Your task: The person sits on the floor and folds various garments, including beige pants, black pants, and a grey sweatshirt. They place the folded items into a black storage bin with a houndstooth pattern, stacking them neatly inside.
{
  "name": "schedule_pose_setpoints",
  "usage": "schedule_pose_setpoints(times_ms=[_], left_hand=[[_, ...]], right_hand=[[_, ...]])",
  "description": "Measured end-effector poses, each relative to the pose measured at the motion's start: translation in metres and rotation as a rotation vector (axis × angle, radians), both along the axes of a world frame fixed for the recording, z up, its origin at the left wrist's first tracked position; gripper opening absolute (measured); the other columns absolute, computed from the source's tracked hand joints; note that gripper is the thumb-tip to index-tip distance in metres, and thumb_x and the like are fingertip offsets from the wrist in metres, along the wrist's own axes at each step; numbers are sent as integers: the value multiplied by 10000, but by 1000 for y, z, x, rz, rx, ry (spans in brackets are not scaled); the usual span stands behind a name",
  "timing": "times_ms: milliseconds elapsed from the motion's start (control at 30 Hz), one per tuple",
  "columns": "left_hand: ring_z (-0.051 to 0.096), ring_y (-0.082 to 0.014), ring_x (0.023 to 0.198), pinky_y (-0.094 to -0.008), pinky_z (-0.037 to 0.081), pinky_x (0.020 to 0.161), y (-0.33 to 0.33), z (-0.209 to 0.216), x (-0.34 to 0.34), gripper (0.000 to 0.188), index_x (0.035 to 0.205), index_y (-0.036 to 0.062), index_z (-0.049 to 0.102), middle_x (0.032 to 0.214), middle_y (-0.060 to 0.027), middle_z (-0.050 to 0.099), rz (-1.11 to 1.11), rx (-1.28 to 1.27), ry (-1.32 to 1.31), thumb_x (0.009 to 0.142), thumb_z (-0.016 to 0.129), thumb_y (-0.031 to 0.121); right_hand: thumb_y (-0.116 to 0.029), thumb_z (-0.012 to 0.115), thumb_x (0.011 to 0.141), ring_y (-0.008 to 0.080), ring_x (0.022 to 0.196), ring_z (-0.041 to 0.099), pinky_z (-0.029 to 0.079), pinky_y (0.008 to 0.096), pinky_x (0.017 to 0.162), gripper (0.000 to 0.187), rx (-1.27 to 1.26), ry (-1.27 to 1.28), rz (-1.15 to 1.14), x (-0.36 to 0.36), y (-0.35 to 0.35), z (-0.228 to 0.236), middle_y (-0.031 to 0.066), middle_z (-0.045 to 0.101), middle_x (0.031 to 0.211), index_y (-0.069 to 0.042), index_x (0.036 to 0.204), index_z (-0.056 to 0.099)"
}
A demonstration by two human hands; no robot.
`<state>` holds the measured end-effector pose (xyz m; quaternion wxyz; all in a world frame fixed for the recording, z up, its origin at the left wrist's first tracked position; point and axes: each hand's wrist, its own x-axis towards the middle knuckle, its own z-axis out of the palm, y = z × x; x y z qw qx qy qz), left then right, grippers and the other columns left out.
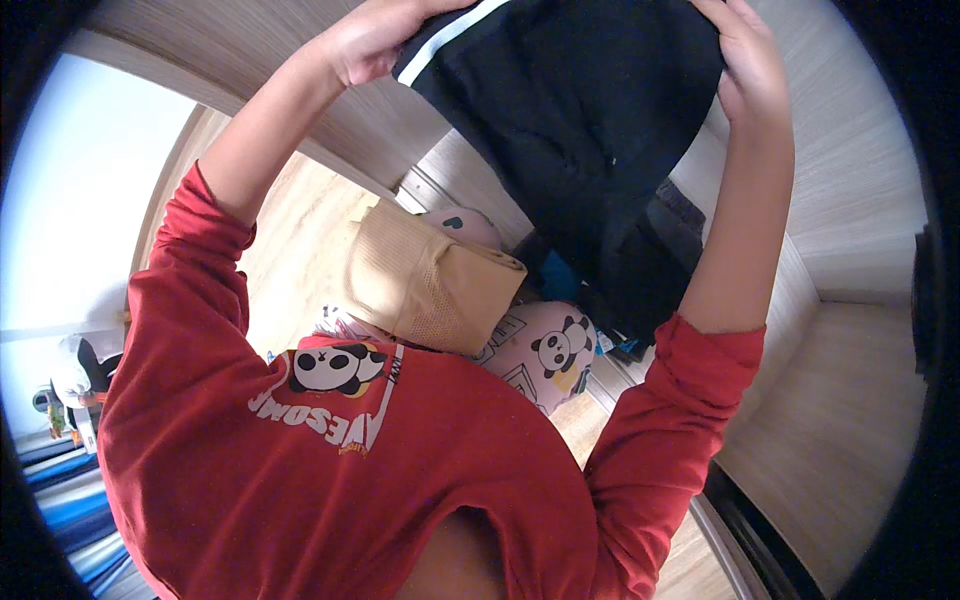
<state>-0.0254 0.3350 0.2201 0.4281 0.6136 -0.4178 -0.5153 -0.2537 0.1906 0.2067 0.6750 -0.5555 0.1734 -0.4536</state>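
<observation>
A black garment [580, 110] with a white stripe along its left edge hangs stretched between my raised hands. Its lower part narrows and drops toward a dark heap, and I cannot tell whether it is trousers or a top. My left hand [375, 42] grips its upper left edge, the fingertips cut off by the picture's top. At the upper right corner, my right hand [755, 65] holds the cloth, its fingers partly hidden behind it. A folded beige knit garment [430, 275] lies over my knees, below the black one.
Pale wood-grain cabinet panels [860, 130] rise on the right and behind the garment. A wooden compartment [830, 400] is at the lower right. Dark and blue cloth [570, 275] lies in an opening beyond my knees. Striped blue fabric [75, 515] shows at the far left.
</observation>
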Motion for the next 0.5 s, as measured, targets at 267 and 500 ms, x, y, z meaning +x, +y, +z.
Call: schedule_pose_setpoints(times_ms=[267,500], left_hand=[[628,-148,735,-282,552,624,19,-41,22,396,1025,22,536,952,-106,609,249,3,435,913,372,365],[578,-97,550,-191,486,434,45,-62,43,196,891,29,548,718,-42,594,102,205,92,810,576,205]], right_hand=[[-41,606,705,286,683,586,475,332,613,151,-660,207,-194,87,140,-66,163,576,754,-41,854,583],[3,579,695,329,844,553,456,393,767,201,-622,-9,-306,116,183,-92,155,557,922,3,893,543]])
